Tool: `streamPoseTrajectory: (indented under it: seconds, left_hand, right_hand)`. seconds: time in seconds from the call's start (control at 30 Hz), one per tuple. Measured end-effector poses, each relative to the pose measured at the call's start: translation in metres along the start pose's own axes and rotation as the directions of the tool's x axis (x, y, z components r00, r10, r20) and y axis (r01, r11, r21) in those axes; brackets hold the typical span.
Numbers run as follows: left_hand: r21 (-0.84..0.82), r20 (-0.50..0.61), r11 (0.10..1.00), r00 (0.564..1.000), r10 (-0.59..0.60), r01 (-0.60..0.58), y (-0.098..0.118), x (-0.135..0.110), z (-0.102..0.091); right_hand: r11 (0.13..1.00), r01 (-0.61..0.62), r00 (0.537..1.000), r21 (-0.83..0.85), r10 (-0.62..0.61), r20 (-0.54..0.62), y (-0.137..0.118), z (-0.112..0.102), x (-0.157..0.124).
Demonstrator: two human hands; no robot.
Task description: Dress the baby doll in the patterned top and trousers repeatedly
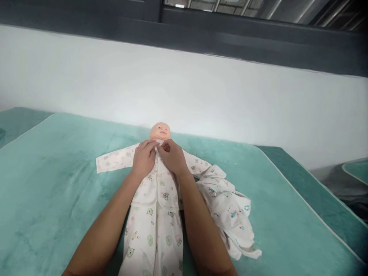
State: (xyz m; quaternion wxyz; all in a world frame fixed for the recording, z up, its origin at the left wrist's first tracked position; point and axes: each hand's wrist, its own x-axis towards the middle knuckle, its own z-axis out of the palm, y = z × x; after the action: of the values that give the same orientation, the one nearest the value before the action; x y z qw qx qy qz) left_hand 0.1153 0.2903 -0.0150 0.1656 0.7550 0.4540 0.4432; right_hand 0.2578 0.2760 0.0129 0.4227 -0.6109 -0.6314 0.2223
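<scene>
A baby doll (160, 131) lies on its back, its bald head toward the wall. It is dressed in a white baby outfit (165, 184) printed with small animals, with the sleeves spread to both sides. My left hand (144, 158) rests on the upper chest, its fingers bent and gripping the front edge near the neck. Close beside it, my right hand (171, 155) pinches the same edge just below the doll's chin. Whatever fastener lies between the fingertips is too small to make out. Below the hands, the front seam runs down the middle toward the legs.
A second printed white baby garment (230, 209) lies crumpled at the right, touching the outfit's sleeve. Everything rests on a green padded mat (71, 184). A white wall (184, 92) rises behind the mat, below a dark window frame (230, 40).
</scene>
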Motion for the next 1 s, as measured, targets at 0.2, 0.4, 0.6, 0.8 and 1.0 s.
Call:
streamPoseTrajectory:
  seconds: [0.2, 0.4, 0.6, 0.8, 1.0]
  left_hand:
    - [-0.031, -0.021, 0.999, 1.0, -0.01, 0.009, -0.001, -0.003, 0.001]
    - [-0.014, 0.025, 0.999, 0.999, 0.031, -0.03, 0.0, -0.005, -0.002]
    - [-0.159, 0.017, 0.987, 1.0, -0.015, 0.017, 0.006, -0.014, -0.011]
    - [-0.164, 0.102, 0.986, 0.995, 0.02, -0.003, 0.006, -0.023, -0.019]
    - [-0.137, 0.12, 0.99, 0.992, 0.043, -0.026, 0.005, -0.022, -0.021]
  right_hand:
    - [0.995, 0.029, 0.998, -0.097, -0.023, 0.061, -0.002, -0.004, 0.001]
    - [0.989, -0.024, 0.998, 0.146, 0.032, -0.053, 0.008, 0.0, 0.005]
    - [0.952, -0.023, 0.992, 0.305, 0.06, -0.112, 0.012, -0.002, -0.006]
    - [0.971, 0.163, 0.987, 0.177, -0.162, -0.022, 0.012, -0.01, -0.023]
    - [0.954, 0.183, 0.973, 0.238, -0.21, 0.092, 0.013, -0.018, -0.03]
